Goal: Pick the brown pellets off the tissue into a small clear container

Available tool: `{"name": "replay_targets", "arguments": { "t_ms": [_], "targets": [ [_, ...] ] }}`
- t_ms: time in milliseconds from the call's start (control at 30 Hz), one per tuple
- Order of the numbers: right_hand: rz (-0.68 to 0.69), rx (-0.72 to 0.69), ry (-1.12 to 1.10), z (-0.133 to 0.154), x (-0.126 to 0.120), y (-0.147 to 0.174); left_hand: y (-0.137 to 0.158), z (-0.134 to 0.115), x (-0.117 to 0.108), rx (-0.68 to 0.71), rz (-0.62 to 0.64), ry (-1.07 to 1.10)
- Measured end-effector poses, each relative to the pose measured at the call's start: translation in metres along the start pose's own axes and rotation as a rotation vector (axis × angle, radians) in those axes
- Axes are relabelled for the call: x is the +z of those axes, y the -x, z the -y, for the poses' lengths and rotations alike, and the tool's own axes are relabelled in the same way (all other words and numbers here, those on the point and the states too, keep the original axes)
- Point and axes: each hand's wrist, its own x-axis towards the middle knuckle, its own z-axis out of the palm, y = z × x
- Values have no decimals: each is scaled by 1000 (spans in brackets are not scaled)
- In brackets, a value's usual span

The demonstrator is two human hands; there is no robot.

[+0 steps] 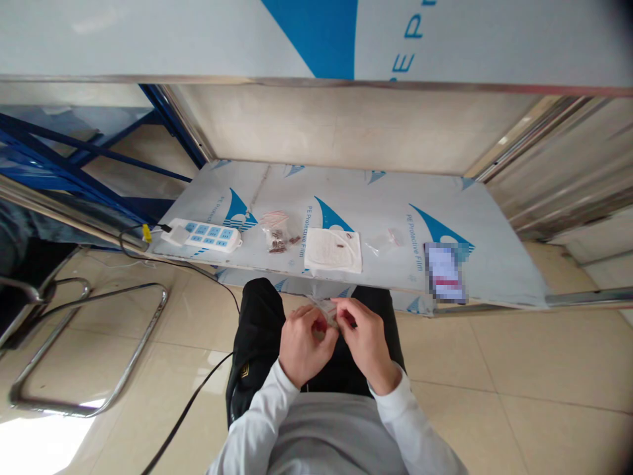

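The left hand (309, 340) and right hand (363, 336) pinched a clear plastic bag (324, 306) above the black trousers (257, 326). Work seemed unfinished: two brown pieces (339, 245) lay on white cloth (326, 261), more around a zip-lock bag (275, 220).

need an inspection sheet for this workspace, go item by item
Surface: shelf wrapped in printed protective film
Job's things: bag of small brown parts, loose ones beside it; white pad carrying two small dark pieces; flat clear bag
Clutter: phone near front edge; power strip at left
Hands: left hand and right hand meet at clear plastic above the lap, contents unclear
Cables: black cable crossing lower left
Surroundings: chair frame, blue rack, tiled floor
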Motion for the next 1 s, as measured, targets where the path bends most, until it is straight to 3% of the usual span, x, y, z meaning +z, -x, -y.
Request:
{"name": "replay_targets", "arguments": {
  "t_ms": [67, 167, 267, 400, 500, 633, 733, 833, 933, 1000],
  "targets": [
    [105, -95, 35, 1, -4, -3, -1, -2, 0, -48, 0, 29],
    [214, -112, 84, 1, -10, -10, -2, -3, -2, -25, 9, 33],
    [228, -84, 89, 0, -15, -16, 3, 5, -7, 58, -24, 73],
    [227, -30, 10, -1, -23, -21, 10, 27, -18, 109, -187, 81],
    [238, -27, 17, -3, -26, -27, 1, 31, -16, 183, -101, -19],
    [197, -53, 56, -3, -27, -47, -32, 20, 2, 270, 109, -64],
    [138, -62, 1, -5, -33, -66, -65, 13, 13, 239, 112, -115],
    [-31, -29, -63, -15, -45, -76, -100, 13, 17, 220, 118, -333],
    [-216, 60, -97, -33, -56, -72, -137, 16, 22, 161, 119, -451],
    [-251, 116, -120, -45, -60, -62, -160, 18, 29, 126, 138, -503]
  ]
}}
